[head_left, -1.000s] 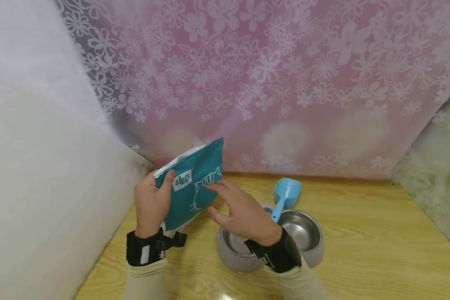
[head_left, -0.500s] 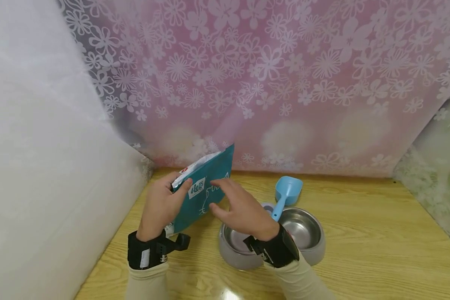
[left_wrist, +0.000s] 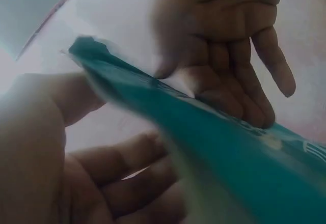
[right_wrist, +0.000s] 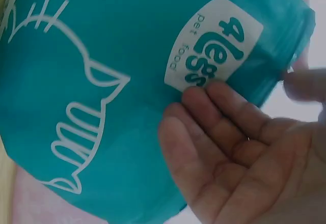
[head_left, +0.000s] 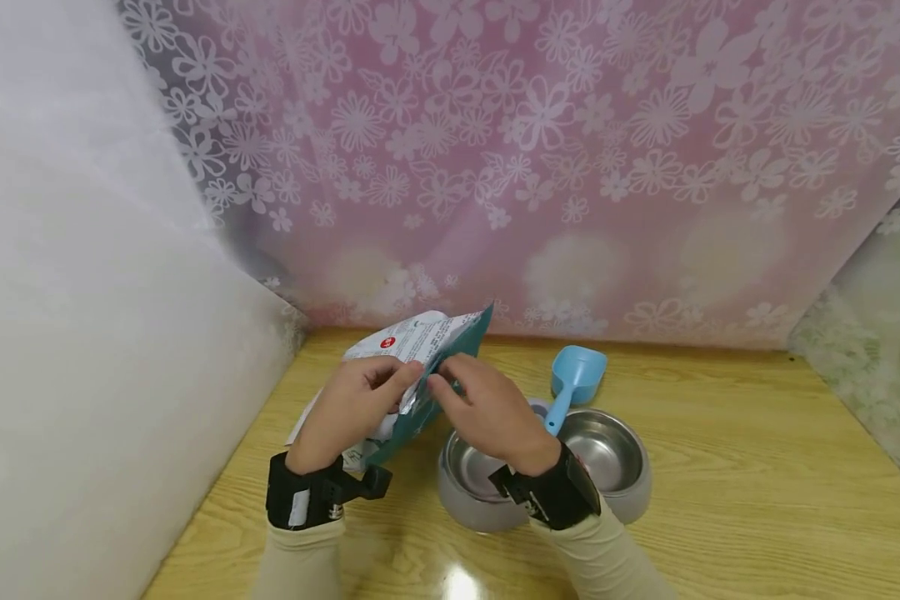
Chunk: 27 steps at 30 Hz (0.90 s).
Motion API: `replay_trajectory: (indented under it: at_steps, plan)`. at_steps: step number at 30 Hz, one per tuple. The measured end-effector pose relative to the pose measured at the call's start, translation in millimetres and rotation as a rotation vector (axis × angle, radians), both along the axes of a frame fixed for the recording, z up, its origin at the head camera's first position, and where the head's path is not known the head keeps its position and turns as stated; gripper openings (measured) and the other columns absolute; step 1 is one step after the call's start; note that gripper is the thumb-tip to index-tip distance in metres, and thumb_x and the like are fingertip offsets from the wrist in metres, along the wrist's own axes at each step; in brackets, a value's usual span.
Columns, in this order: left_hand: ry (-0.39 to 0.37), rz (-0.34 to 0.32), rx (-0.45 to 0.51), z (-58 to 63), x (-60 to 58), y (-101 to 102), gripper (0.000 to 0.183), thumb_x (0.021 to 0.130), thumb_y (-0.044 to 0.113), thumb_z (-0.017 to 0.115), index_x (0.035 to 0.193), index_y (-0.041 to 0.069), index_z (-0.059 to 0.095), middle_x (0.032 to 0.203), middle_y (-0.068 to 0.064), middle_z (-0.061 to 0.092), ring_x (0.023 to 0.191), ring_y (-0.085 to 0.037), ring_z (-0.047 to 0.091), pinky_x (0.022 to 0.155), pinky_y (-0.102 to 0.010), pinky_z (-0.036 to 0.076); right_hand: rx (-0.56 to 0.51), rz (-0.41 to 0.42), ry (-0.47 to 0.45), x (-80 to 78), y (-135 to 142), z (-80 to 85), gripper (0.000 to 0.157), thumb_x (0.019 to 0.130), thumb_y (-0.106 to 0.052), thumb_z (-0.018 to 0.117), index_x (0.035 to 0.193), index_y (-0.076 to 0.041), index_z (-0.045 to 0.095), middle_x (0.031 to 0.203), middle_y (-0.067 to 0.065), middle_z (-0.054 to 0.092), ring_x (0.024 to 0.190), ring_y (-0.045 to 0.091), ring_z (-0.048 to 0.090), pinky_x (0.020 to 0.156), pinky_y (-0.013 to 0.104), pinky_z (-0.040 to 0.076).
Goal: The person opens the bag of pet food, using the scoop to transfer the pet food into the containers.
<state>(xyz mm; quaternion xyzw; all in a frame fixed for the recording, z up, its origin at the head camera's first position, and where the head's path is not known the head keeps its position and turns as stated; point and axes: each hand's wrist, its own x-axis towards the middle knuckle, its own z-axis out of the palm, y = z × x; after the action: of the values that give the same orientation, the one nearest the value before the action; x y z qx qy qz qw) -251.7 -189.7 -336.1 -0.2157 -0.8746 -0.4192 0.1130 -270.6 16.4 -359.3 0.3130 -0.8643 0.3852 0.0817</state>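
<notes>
One edge of the bag [right_wrist: 137, 112] is pinched in my left hand [head_left: 352, 404], seemingly to keep it tilted up over the table [head_left: 742, 492]; my right hand [head_left: 491, 412] has fingers against its front, perhaps steadying it; whether they pinch I cannot tell. The scoop [head_left: 579, 372] points its handle towards me, apparently propped on the bowls [head_left: 636, 498].
</notes>
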Motion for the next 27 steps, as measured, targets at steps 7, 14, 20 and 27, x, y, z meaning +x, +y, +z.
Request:
replay_trajectory:
  at_steps: [7,14,20,27]
  plan:
    - [-0.034,-0.053,-0.054,0.6,0.0,14,0.03,0.1,0.031,0.053,0.073,0.02,0.058,0.06,0.002,0.048,0.049,-0.014,0.041,0.051,-0.027,0.035,0.003,-0.035,-0.002,-1.6,1,0.1,0.042,0.105,-0.048,0.028,0.085,-0.019,0.051,0.074,-0.001,0.042,0.061,0.013,0.041,0.058,0.027,0.035]
    - [-0.062,-0.046,-0.078,-1.2,1.5,17,0.032,0.102,0.028,0.05,0.071,0.019,0.054,0.061,0.003,0.049,0.048,-0.014,0.04,0.051,-0.027,0.036,0.052,-0.033,0.04,1.3,-3,-1.0,0.034,0.106,-0.04,0.03,0.083,-0.021,0.045,0.074,-0.001,0.04,0.059,0.013,0.039,0.056,0.026,0.034]
    - [-0.072,-0.069,-0.081,-3.2,5.2,14,0.036,0.102,0.037,0.047,0.07,0.021,0.053,0.06,0.004,0.048,0.048,-0.014,0.041,0.05,-0.026,0.036,0.098,-0.022,0.118,6.0,-8,-6.5,0.033,0.108,-0.037,0.025,0.087,-0.022,0.046,0.074,-0.004,0.04,0.058,0.009,0.038,0.056,0.024,0.034]
    - [-0.072,-0.074,-0.124,-3.1,4.4,14,0.039,0.102,0.041,0.045,0.069,0.02,0.051,0.06,0.002,0.045,0.048,-0.014,0.039,0.05,-0.026,0.034,0.089,-0.017,0.142,6.5,-6,-7.9,0.035,0.108,-0.036,0.025,0.082,-0.023,0.044,0.071,-0.005,0.038,0.057,0.009,0.037,0.055,0.024,0.034]
